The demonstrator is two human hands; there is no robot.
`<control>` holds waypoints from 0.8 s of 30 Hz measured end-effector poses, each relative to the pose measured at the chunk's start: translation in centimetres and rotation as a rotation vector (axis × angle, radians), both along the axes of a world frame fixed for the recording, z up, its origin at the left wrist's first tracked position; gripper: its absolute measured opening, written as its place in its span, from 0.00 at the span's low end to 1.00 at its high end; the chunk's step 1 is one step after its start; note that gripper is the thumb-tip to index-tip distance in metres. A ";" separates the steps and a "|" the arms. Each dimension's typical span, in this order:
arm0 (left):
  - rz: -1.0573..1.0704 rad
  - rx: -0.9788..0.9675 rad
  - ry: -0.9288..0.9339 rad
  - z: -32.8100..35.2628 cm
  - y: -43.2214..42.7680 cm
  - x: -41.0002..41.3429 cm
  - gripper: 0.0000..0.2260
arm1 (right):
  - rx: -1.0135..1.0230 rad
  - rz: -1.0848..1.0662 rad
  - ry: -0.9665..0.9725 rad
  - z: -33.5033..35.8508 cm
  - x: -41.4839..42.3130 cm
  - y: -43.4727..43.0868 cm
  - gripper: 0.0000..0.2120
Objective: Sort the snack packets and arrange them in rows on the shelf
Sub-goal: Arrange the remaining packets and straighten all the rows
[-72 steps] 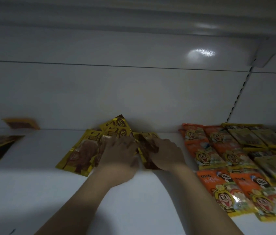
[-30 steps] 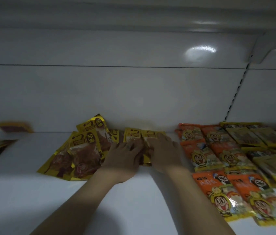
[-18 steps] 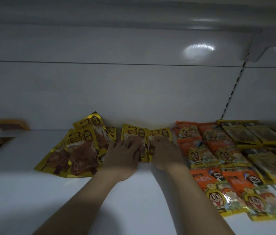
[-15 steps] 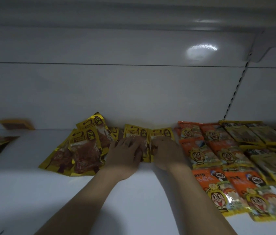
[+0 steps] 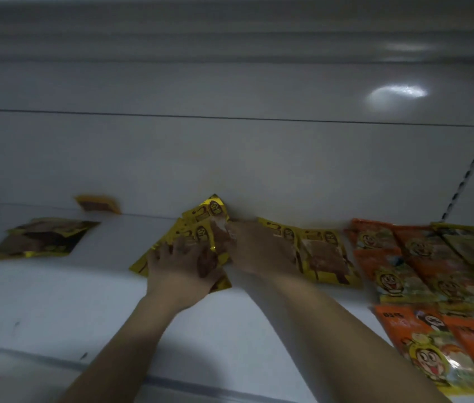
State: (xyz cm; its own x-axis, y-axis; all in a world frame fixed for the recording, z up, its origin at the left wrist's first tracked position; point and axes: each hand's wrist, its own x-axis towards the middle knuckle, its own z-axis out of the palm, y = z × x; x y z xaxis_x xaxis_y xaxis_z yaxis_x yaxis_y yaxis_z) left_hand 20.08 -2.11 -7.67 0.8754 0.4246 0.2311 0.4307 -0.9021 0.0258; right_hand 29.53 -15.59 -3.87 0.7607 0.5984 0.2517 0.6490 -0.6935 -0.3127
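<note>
Both hands lay on a loose pile of yellow packets (image 5: 200, 228) at the back edge of the shelf (image 5: 55, 301). The left hand (image 5: 180, 269) was spread flat; the right hand (image 5: 254, 247) pinched one packet.

The shelf (image 5: 55, 301) looks like smooth white painted metal, a little glossy. The back wall (image 5: 230, 158) is glossy and reflects a light at the upper right. The yellow packets (image 5: 326, 254) and orange packets (image 5: 390, 257) are shiny plastic foil, slightly wrinkled.
</note>
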 end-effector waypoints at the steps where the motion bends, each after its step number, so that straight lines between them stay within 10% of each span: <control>1: -0.026 -0.004 -0.052 0.1 -0.1 -0.2 0.34 | -0.016 -0.007 0.002 0.0 0.3 1.0 0.21; 11: -0.218 -0.154 -0.548 0.8 1.2 -1.2 0.13 | 0.452 -0.073 0.054 1.2 -0.6 0.7 0.20; 16: -0.312 -0.688 -0.727 3.4 -1.9 -1.2 0.13 | 0.630 -0.183 0.163 3.2 -2.9 -6.1 0.13; 21: -0.516 -0.899 -0.463 3.7 -7.5 -3.0 0.13 | 0.747 -0.321 0.178 2.2 -8.5 -13.8 0.09; 24: -0.566 -0.805 -0.203 1.7 -10.6 -3.9 0.11 | 0.462 -0.476 0.113 0.5 -11.0 -16.4 0.09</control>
State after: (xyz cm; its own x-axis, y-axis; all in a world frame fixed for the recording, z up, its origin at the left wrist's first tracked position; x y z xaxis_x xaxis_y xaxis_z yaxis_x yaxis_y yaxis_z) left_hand 16.14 -12.68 -5.92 0.9728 0.0536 0.2253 -0.1362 -0.6544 0.7438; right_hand 18.56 -32.03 -3.40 0.9516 0.0407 0.3046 0.2511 -0.6746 -0.6942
